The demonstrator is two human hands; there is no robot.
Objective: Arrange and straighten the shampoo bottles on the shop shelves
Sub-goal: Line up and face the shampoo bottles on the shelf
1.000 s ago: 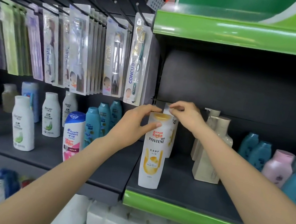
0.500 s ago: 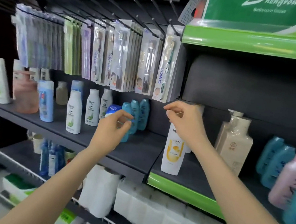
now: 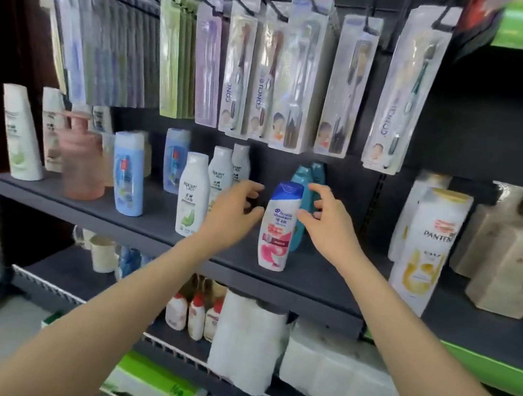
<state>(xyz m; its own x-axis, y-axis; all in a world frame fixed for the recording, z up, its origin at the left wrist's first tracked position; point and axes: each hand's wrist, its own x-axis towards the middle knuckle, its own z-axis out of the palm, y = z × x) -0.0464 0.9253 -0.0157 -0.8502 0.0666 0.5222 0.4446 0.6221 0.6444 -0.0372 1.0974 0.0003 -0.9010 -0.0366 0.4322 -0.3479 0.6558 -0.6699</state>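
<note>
Item: Head & Shoulders bottle (image 3: 278, 226), white curved plastic, blue cap, pink label base; upright near front edge of dark shelf (image 3: 152, 232).
Left hand (image 3: 234, 212): just left of bottle, fingers loosely curled, holding nothing.
Right hand (image 3: 326, 223): just right of bottle, fingers spread, holding nothing.
Behind bottle: teal bottles (image 3: 308, 177).

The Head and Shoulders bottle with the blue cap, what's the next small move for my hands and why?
Probably close both hands onto the blue-capped bottle. The left hand and right hand flank it with curled fingers, seemingly not yet gripping, and it stands alone in front of the teal bottles, leaning slightly.
</note>
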